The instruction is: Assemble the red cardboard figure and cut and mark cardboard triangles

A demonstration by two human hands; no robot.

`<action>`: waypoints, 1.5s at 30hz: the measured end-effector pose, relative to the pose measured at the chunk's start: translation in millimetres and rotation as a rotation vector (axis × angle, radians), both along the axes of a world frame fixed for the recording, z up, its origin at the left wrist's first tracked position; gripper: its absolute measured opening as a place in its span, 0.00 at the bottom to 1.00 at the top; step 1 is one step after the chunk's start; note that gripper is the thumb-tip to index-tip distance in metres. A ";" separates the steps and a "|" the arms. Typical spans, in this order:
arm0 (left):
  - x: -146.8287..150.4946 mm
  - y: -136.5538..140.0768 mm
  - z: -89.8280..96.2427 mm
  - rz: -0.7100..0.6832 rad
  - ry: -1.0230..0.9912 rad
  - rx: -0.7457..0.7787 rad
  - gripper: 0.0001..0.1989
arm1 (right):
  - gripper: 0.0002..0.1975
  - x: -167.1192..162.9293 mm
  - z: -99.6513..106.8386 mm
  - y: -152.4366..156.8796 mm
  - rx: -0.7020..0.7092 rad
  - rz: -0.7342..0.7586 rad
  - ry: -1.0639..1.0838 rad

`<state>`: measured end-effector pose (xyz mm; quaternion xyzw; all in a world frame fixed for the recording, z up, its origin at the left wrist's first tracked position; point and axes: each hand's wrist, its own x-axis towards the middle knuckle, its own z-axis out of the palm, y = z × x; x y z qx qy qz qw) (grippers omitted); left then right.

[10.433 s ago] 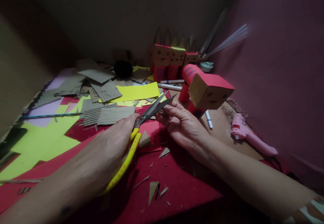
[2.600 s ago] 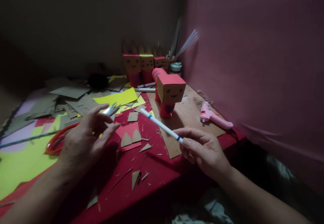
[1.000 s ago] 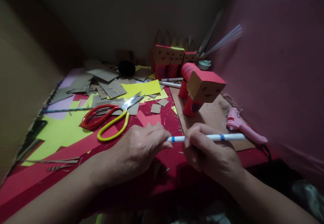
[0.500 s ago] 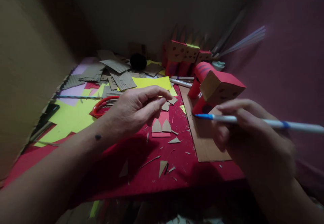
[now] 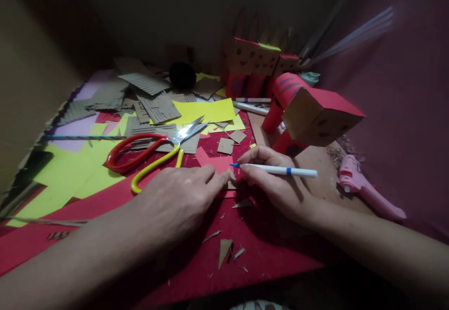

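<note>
Take the steel scissors with one red and one yellow handle (image 5: 180, 134) as your landmark: they lie open-bladed on the red-covered counter (image 5: 277, 254). To their right and nearer you, the small tan cardboard piece with a pointed end (image 5: 232, 179) sits over a pinkish-red paper piece (image 5: 219, 163), partly hidden by your fingers.

Your left hand (image 5: 182, 195) is just in front of the scissors, its fingertips down at the cardboard's edge; whether that grip pinches anything, you cannot tell. Your right hand (image 5: 280, 188), farther right of the scissors, has a narrow grip closed on the slim white marker with a blue tip (image 5: 277, 169). The tip is right by the cardboard's point; contact is too fine to tell.

For marking, as this pose suggests, press the piece flat with your left fingertips, well clear of the line. The marker lies very low, so raising its barrel should give you a finer stroke. Use light, short strokes, as bare cardboard may soak up ink, and mind the paper underneath.
</note>
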<state>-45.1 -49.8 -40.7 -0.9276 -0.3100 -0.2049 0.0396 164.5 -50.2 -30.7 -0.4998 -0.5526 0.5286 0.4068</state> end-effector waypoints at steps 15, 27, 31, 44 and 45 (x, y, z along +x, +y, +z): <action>15.4 -15.3 10.3 0.057 0.402 -0.131 0.30 | 0.07 4.2 -14.0 2.9 0.009 0.021 -0.156; 12.9 -16.9 2.5 0.064 0.275 0.034 0.29 | 0.06 0.6 -10.9 4.2 0.038 0.005 -0.214; 13.6 -18.1 2.7 0.055 0.263 0.035 0.29 | 0.06 0.8 -13.0 4.8 0.100 0.022 -0.236; 13.3 -17.8 2.8 0.057 0.285 0.034 0.28 | 0.08 0.1 -14.2 4.2 0.110 0.001 -0.300; 13.8 -17.6 3.0 0.053 0.289 0.033 0.28 | 0.07 0.7 -15.1 4.3 0.121 0.008 -0.296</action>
